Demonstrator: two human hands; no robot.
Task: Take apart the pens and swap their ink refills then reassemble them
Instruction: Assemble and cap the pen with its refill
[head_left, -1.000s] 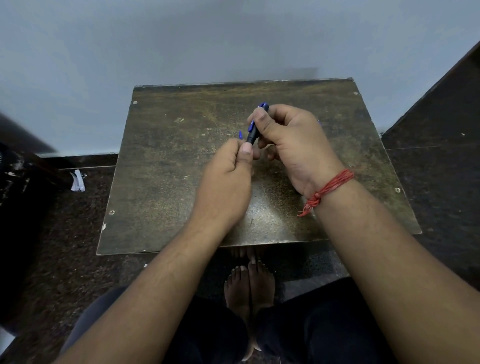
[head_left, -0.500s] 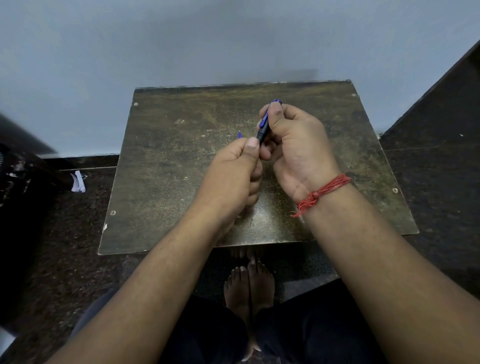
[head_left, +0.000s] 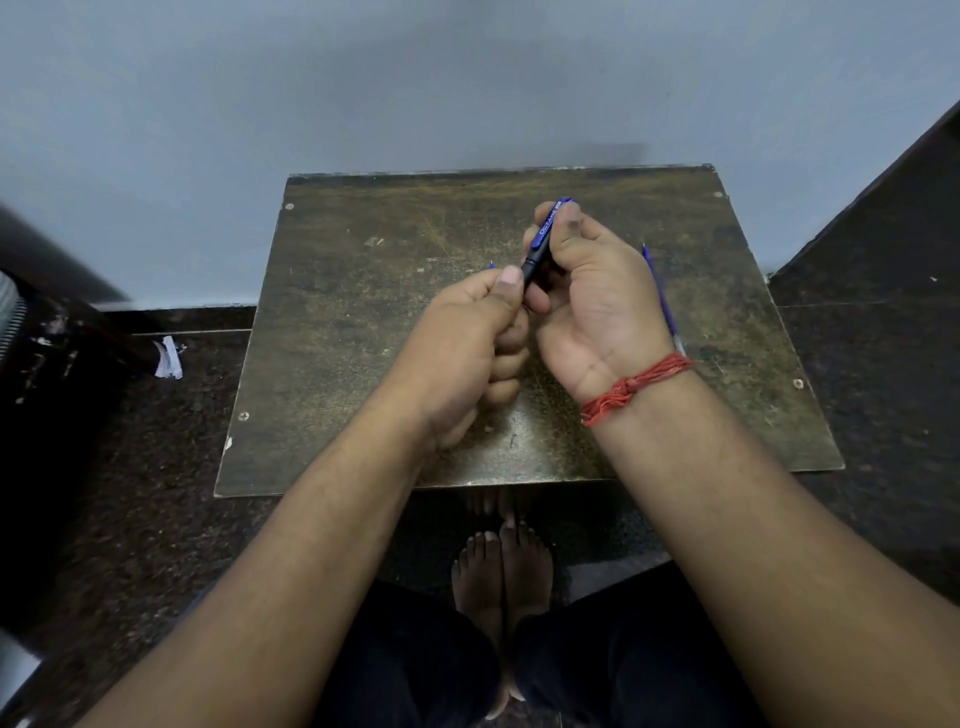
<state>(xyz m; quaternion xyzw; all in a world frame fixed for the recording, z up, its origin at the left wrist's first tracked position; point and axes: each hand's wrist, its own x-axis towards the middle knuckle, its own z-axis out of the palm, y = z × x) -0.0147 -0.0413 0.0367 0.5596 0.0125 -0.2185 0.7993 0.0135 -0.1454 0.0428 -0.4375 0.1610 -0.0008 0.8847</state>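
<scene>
Both hands grip one pen (head_left: 540, 248) over the table (head_left: 337, 322), left hand (head_left: 467, 353) low, right hand (head_left: 597, 291) high; a second pen (head_left: 662, 301) lies behind.

A worn, scuffed brown table (head_left: 363, 322) stands against a grey wall on a dark speckled floor (head_left: 130, 519). 1 blue pen (head_left: 662, 301) lies on its right part, partly hidden. A small blue piece (head_left: 492, 265) shows near the middle.

Worn brown rectangular tabletop (head_left: 337, 332) lies bare across its left half and near edge; both hands occupy the centre, the left hand (head_left: 467, 353) and right hand (head_left: 597, 306) nearly touching; slim blue refill (head_left: 662, 301) lies just beside the right wrist; grey wall (head_left: 467, 78) closes the far edge.
</scene>
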